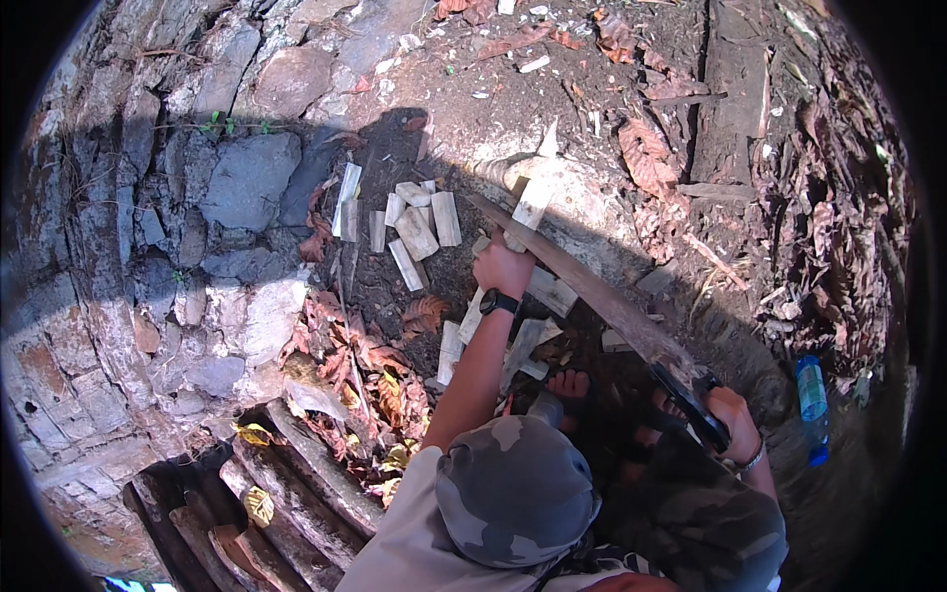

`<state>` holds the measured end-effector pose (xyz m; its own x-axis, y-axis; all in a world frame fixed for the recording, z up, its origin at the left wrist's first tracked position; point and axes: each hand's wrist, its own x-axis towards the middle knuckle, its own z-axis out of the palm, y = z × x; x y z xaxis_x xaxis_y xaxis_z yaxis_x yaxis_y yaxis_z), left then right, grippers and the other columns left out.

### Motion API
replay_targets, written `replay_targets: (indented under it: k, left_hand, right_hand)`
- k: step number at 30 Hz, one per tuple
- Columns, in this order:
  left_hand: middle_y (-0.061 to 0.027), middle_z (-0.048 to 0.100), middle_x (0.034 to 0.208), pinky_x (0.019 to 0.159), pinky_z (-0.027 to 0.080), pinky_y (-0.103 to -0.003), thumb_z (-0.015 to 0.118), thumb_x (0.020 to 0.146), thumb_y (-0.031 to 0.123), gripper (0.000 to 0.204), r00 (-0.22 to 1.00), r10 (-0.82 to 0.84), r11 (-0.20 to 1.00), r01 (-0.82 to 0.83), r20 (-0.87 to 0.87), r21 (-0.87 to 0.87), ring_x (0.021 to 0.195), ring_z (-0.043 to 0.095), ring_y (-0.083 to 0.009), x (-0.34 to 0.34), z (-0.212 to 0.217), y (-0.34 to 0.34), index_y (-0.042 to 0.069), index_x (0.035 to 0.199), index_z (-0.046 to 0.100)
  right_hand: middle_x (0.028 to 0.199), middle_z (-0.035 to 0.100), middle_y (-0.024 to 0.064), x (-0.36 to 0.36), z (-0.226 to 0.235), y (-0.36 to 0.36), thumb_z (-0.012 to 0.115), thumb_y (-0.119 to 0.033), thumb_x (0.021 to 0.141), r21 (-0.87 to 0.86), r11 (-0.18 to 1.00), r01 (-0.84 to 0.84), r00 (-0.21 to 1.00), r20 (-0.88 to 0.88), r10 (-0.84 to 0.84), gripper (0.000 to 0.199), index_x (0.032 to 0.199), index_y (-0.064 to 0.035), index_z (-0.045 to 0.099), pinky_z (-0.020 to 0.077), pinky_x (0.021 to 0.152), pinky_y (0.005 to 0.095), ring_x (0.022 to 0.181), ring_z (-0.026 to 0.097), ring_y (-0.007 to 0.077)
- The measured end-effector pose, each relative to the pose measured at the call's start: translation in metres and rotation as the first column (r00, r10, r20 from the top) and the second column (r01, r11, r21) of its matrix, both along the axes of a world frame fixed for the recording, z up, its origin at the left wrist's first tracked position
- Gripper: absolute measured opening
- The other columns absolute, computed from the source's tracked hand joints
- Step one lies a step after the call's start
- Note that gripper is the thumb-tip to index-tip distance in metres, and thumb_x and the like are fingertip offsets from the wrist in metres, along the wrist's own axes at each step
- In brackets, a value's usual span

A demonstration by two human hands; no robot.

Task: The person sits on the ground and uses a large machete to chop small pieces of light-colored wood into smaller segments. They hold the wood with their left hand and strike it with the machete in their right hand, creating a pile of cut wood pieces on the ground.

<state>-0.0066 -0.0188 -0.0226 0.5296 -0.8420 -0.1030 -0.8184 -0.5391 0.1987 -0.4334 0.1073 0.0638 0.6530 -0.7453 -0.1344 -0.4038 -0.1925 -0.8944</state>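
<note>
My left hand (501, 266), with a dark watch at its wrist, is closed around the near end of a pale wood block (533, 205). The block's far part rests on a whitish, stone-like lump (567, 187). In my right hand (733, 422) is the black handle of a handsaw (612, 306). Its long, brown, rusty-looking blade runs up and left and crosses the block just beyond my left fingers. Whether the teeth have cut into the wood I cannot tell. Several cut wood pieces (416, 233) lie left of my left hand, and more wood pieces (552, 292) lie beneath my arm.
A stone wall (247, 183) stretches along the left. Stacked logs (286, 493) lie at the lower left, beside dry leaves (380, 370). On the right are a plastic bottle (811, 390) and a heap of brown leaves (838, 247). A camouflage cap (518, 488) covers part of the lower view.
</note>
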Motion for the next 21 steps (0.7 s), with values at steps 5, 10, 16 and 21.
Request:
replay_targets:
  k: [5, 10, 16, 21]
  left_hand:
    - [-0.025, 0.071, 0.084, 0.072, 0.057, -0.052, 0.075, 0.074, 0.035, 0.04, 1.0, -0.008, 1.0, 0.008, -0.019, 0.027, 0.08, 0.07, -0.0434, -0.004, 0.003, -0.005, 0.005, 0.099, 0.066]
    - [-0.025, 0.071, 0.084, 0.072, 0.057, -0.053, 0.075, 0.075, 0.038, 0.041, 0.997, -0.082, 0.996, 0.082, 0.008, 0.023, 0.081, 0.069, -0.0438, 0.01, -0.015, 0.004, 0.005, 0.098, 0.066]
    - [-0.0248, 0.071, 0.084, 0.072, 0.056, -0.054, 0.073, 0.076, 0.035, 0.04, 0.999, -0.033, 0.998, 0.033, -0.009, 0.051, 0.082, 0.069, -0.0447, 0.005, -0.006, -0.001, 0.005, 0.101, 0.065]
    - [-0.0236, 0.071, 0.083, 0.07, 0.056, -0.053, 0.074, 0.077, 0.03, 0.041, 1.0, -0.018, 0.999, 0.018, -0.011, 0.027, 0.079, 0.069, -0.0439, -0.006, 0.004, -0.002, 0.004, 0.106, 0.065]
  right_hand:
    - [0.067, 0.05, 0.0116, 0.0, 0.033, 0.003, 0.072, -0.017, 0.071, 0.019, 0.998, 0.065, 0.997, -0.046, -0.065, 0.023, 0.069, -0.0044, 0.054, 0.0419, 0.062, 0.0423, 0.067, 0.056, 0.0352]
    - [0.077, 0.055, 0.0157, 0.128, 0.006, -0.086, 0.072, -0.016, 0.068, -0.093, 0.995, -0.022, 0.993, 0.114, 0.032, 0.027, 0.083, -0.0049, 0.053, 0.0461, 0.066, 0.0464, 0.077, 0.058, 0.0403]
    - [0.075, 0.055, 0.0148, 0.056, -0.006, -0.042, 0.073, -0.021, 0.071, -0.01, 1.0, -0.024, 0.998, 0.058, 0.025, 0.024, 0.08, -0.0055, 0.057, 0.0443, 0.064, 0.0442, 0.073, 0.057, 0.0382]
    - [0.068, 0.052, 0.012, -0.008, 0.03, 0.016, 0.071, -0.019, 0.073, 0.003, 0.998, 0.062, 0.998, -0.003, -0.062, 0.02, 0.073, -0.0053, 0.056, 0.0432, 0.062, 0.0427, 0.065, 0.055, 0.0359]
